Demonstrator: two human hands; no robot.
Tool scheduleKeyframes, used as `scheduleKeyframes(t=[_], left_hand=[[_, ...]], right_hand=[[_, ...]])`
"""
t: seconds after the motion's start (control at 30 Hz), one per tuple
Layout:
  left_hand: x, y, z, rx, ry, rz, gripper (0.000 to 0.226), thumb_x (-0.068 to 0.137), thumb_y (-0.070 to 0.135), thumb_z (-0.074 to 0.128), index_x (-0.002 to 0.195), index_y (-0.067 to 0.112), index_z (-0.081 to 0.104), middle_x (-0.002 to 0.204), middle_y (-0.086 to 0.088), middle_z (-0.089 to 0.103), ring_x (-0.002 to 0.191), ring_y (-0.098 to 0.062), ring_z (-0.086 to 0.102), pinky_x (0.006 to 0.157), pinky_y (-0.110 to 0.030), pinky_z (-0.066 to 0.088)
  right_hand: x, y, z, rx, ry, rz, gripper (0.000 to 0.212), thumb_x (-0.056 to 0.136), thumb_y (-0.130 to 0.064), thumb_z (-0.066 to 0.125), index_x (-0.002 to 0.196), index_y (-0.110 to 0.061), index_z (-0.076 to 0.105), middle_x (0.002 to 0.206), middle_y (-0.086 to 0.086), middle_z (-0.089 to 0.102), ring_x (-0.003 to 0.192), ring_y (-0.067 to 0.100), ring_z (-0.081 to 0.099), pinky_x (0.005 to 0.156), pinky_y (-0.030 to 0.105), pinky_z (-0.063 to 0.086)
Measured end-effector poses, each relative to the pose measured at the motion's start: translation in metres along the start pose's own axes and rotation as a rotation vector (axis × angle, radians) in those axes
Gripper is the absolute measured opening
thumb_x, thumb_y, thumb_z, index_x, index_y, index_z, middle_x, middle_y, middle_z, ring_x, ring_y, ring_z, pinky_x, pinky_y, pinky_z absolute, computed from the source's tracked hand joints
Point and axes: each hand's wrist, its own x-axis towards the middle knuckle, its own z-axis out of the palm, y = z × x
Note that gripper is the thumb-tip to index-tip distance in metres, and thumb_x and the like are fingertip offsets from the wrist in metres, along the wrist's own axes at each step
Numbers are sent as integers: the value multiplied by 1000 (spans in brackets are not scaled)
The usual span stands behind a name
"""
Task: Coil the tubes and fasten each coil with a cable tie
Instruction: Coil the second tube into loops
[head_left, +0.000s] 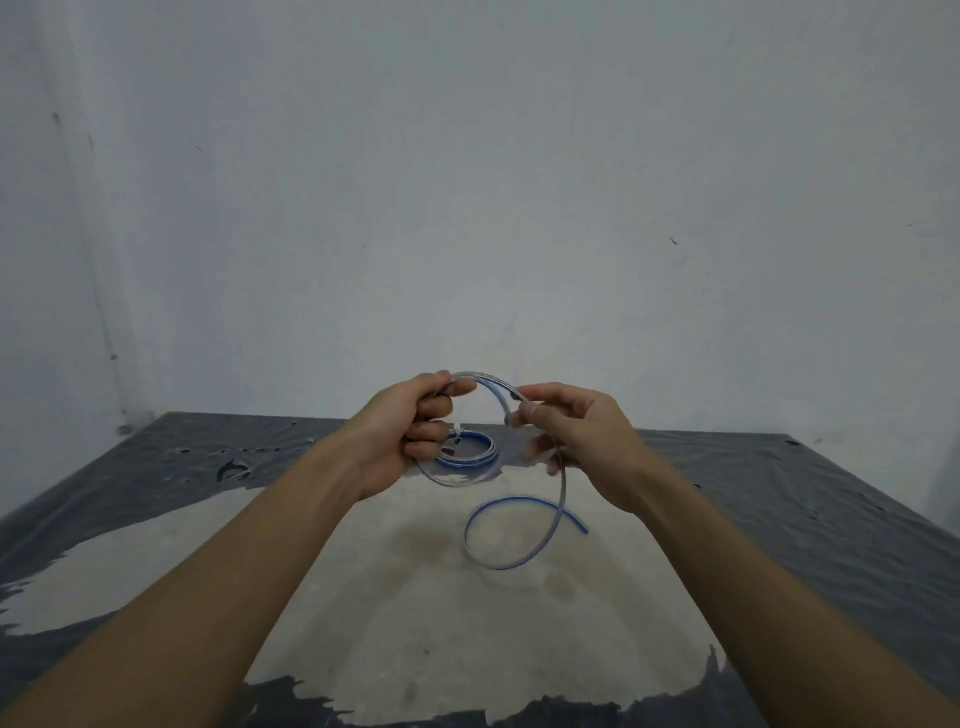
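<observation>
Over table (779, 499), hands (400, 436) (582, 441) pinching tube (491, 378), coil (488, 451) apparently tied

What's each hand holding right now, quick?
Left hand: closed, gripping the coiled part of the tube.
Right hand: closed, pinching the same tube further along.

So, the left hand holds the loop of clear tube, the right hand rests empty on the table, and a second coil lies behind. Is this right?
Not quite. In the head view the right hand is raised and pinches the same clear tube. The rest holds: the left hand holds the loop, and a second coil lies behind.
</observation>
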Motion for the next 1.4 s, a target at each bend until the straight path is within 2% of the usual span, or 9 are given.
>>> scheduleKeyframes(t=[0.17, 0.3, 0.47, 0.63, 0.77, 0.87, 1.1, 1.33, 1.4], left_hand=[[2, 7, -5, 52, 127, 108, 29, 103, 32, 41, 98, 16, 65, 54, 11, 26, 41, -4, 19, 36, -16, 13], [7, 10, -2, -13, 225, 147, 30, 104, 31, 38, 94, 17, 63, 55, 11, 33, 42, -5, 20, 35, -16, 16], [9, 17, 4, -146, 284, 191, 29, 105, 30, 36, 90, 18, 59, 54, 11, 42, 41, -6, 22, 35, -17, 19], [10, 27, -1, -249, 386, 244, 29, 105, 29, 34, 90, 18, 56, 62, 9, 44, 41, -6, 23, 37, -17, 20], [17, 24, 17, -123, 412, 267, 23, 105, 27, 34, 97, 16, 53, 69, 5, 46, 47, -8, 24, 42, -20, 22], [19, 10, 41, 216, 337, 298, 23, 104, 27, 34, 103, 14, 52, 76, 2, 50, 52, -10, 35, 46, -22, 30], [17, -32, 37, 971, 34, 394, 21, 103, 32, 35, 93, 19, 48, 87, 2, 70, 80, -19, 67, 73, -38, 54], [18, -37, 21, 1163, 58, 484, 26, 102, 27, 36, 85, 12, 49, 73, -3, 59, 62, -13, 53, 57, -25, 43], [21, -38, 19, 1139, 81, 460, 28, 102, 24, 38, 80, 10, 47, 74, -10, 58, 63, -18, 51, 60, -31, 43]], right_hand=[[1, 14, -15, -252, 72, 39, 6, 92, -14, 68, 96, -10, 69, 73, 4, 65, 51, 8, 47, 48, 20, 35], [5, 22, -28, -361, 93, 82, 8, 92, -15, 65, 90, -13, 58, 77, 2, 59, 60, 9, 48, 55, 22, 37], [9, 27, -35, -443, 219, -14, 25, 90, -34, 72, 89, -10, 64, 76, -3, 60, 66, 10, 51, 61, 24, 42], [7, 27, -48, -489, 271, -136, 19, 89, -29, 73, 83, -12, 67, 77, 5, 68, 68, 13, 59, 64, 27, 47], [5, 21, -26, -604, 90, 26, 22, 91, -30, 71, 81, -11, 73, 72, 3, 74, 56, 11, 60, 49, 22, 48], [2, 15, 5, -635, -124, 209, 24, 93, -35, 68, 86, -12, 74, 72, -2, 73, 50, 7, 59, 43, 19, 45], [-5, 6, 29, -196, -292, 367, 11, 97, -9, 57, 101, -3, 65, 77, 5, 70, 53, 9, 59, 49, 20, 48], [-10, 5, 19, 269, -454, 516, 11, 100, -9, 51, 98, -11, 62, 84, 4, 69, 53, 7, 57, 50, 18, 50], [-12, 7, 18, 315, -488, 483, 11, 97, -8, 52, 98, -13, 62, 91, 7, 69, 60, 12, 58, 56, 23, 52]])
